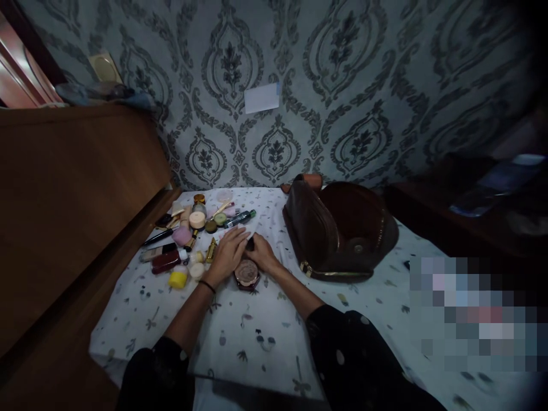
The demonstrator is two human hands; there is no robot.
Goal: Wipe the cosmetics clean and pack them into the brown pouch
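My left hand lies over the white patterned cloth, its fingers bent and close together near a small dark item. My right hand meets it from the other side, with its fingers around that dark item; the fingertips are partly hidden. Just below both hands sits a round compact with a brownish face. A gold tube is beside my left hand. Further left are a yellow-lidded jar, a dark red bottle and a pink sponge.
An open brown leather bag stands right of my hands. Behind them lies a dark green tube among several jars and brushes. A wooden board borders the left side, and a patterned wall rises behind.
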